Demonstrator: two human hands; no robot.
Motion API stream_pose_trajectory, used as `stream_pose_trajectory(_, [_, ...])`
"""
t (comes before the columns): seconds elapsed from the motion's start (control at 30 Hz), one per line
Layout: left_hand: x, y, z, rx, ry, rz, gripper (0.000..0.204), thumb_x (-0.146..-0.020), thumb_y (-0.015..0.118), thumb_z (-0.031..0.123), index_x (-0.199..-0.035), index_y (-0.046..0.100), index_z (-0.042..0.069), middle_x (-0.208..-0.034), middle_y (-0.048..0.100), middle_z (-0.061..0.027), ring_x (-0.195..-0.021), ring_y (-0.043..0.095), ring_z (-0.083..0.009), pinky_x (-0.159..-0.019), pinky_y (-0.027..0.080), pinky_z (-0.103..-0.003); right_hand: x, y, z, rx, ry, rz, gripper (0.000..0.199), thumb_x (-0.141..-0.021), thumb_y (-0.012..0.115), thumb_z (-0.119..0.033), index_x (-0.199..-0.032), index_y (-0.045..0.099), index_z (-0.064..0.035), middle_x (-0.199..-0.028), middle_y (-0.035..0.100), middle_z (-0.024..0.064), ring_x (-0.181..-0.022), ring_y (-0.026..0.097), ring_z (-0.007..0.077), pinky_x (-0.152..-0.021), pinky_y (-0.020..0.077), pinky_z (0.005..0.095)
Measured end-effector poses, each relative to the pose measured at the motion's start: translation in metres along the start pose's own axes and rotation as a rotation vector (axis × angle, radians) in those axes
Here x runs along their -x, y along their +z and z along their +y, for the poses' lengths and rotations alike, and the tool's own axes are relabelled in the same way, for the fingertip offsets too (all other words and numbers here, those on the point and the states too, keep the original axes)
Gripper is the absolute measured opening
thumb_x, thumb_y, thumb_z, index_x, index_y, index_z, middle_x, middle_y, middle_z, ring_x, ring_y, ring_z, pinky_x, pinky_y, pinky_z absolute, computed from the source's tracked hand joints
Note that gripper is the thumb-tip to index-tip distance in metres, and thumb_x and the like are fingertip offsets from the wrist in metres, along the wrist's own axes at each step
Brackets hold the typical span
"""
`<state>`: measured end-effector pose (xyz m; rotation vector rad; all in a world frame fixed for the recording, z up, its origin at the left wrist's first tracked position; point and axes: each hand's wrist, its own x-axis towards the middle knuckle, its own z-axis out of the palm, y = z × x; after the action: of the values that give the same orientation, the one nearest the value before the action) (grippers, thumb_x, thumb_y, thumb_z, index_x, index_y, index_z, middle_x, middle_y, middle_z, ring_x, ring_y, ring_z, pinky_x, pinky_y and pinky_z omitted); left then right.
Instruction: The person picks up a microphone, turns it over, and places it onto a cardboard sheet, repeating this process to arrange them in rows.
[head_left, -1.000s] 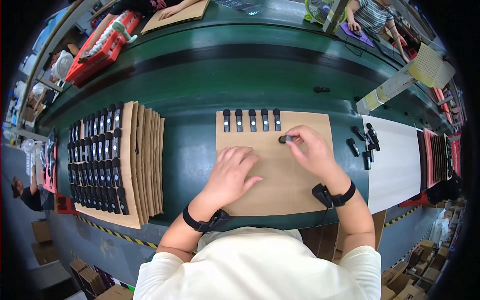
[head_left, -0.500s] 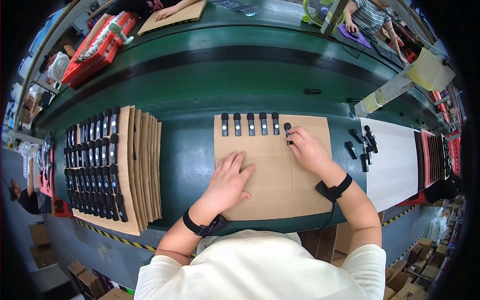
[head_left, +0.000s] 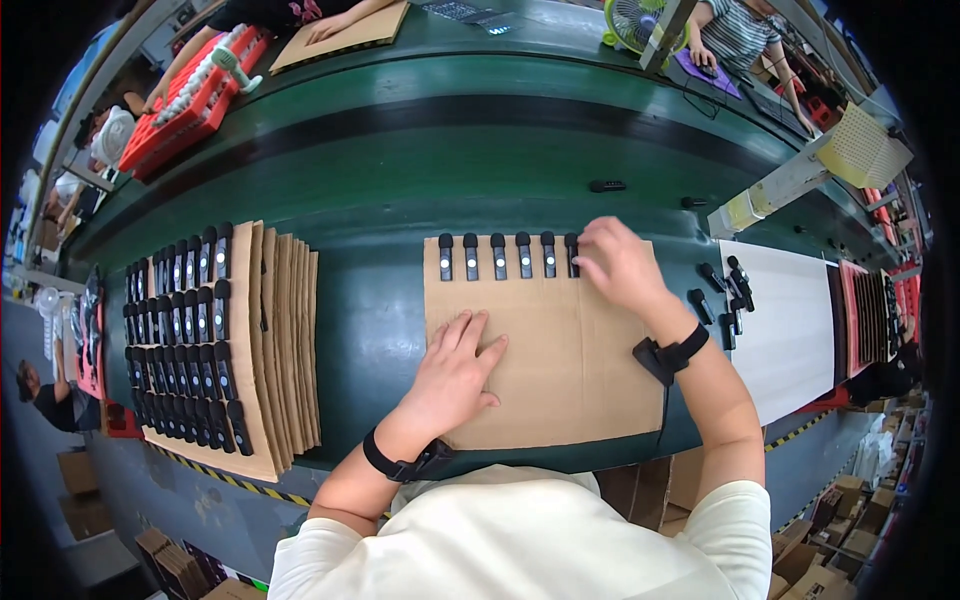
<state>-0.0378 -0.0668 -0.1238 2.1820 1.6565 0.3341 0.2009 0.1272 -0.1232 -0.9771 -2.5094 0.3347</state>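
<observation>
My left hand [head_left: 452,380] lies flat with spread fingers on a brown cardboard sheet [head_left: 540,400]. Along the sheet's far edge stands a row of small black clip-on microphones [head_left: 499,258] with foam tips, each with a pale round spot. At the right end of that row, my right hand [head_left: 622,265] has its fingers closed at the side of one more microphone [head_left: 573,254], partly hidden by the fingertips. Each wrist wears a black strap with a small black box.
To the left, layered cardboard [head_left: 285,350] carries several rows of similar microphones [head_left: 190,320]. Loose microphones [head_left: 738,285] lie by a white sheet [head_left: 785,330] at right. Another microphone [head_left: 607,186] rests on the green belt [head_left: 400,150]. A metal post [head_left: 775,190] rises at right; co-workers sit across.
My right hand has moved away from me with the microphone, bringing it level with the row. The microphone on the belt has shifted left. My left hand stays flat.
</observation>
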Motion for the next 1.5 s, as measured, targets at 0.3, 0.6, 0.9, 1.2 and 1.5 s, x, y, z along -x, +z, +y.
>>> stream_pose_trajectory(0.3, [0.0,-0.002,0.003,0.006,0.004,0.004,0.079,-0.063,0.087,0.025,-0.134,0.055,0.012,-0.149,0.036,-0.0194,-0.139,0.033,-0.0394,-0.111,0.034,-0.048,-0.062,0.009,0.091,0.178,0.245,0.069,0.025,-0.084,0.069,-0.012,-0.107,0.063,-0.0066,-0.116,0.058,0.0129,-0.11,0.056,0.0332,-0.093,0.0473,0.0407])
stream_pose_trajectory(0.6, [0.001,-0.015,0.002,0.084,0.03,0.13,0.07,-0.068,0.084,0.022,-0.131,0.056,0.008,-0.143,0.044,-0.0195,-0.134,0.04,-0.0383,-0.109,0.037,-0.048,-0.071,-0.006,0.067,-0.02,0.37,-0.09,0.023,-0.083,0.069,-0.009,-0.106,0.064,-0.0046,-0.103,0.063,0.0129,-0.097,0.061,0.0314,-0.084,0.0498,0.0385])
stream_pose_trajectory(0.9, [-0.01,-0.065,0.024,0.482,0.116,0.487,0.046,-0.072,0.08,0.01,-0.115,0.065,0.003,-0.118,0.063,-0.0154,-0.11,0.06,-0.0348,-0.106,0.039,-0.045,0.021,-0.038,-0.089,-0.442,-0.126,0.082,0.028,-0.078,0.075,-0.005,-0.104,0.066,-0.0023,-0.091,0.064,0.0108,-0.083,0.06,0.0263,-0.076,0.0481,0.035])
stream_pose_trajectory(1.2, [0.002,-0.064,0.032,0.536,0.209,0.48,0.031,-0.069,0.081,0.01,-0.097,0.071,0.003,-0.091,0.07,-0.0082,-0.088,0.066,-0.0252,-0.108,0.035,-0.052,0.055,-0.033,-0.134,-0.585,-0.137,0.232,0.032,-0.075,0.079,-0.007,-0.104,0.067,-0.0014,-0.085,0.065,0.0099,-0.077,0.06,0.0263,-0.07,0.0473,0.035])
stream_pose_trajectory(1.5, [0.007,-0.066,0.035,0.518,0.268,0.457,0.026,-0.069,0.079,0.006,-0.095,0.072,0.007,-0.087,0.066,-0.006,-0.086,0.063,-0.0244,-0.109,0.032,-0.053,0.06,-0.032,-0.142,-0.597,-0.166,0.244,0.034,-0.074,0.08,-0.007,-0.104,0.067,-0.0004,-0.087,0.065,0.0112,-0.078,0.06,0.0263,-0.071,0.0473,0.0348])
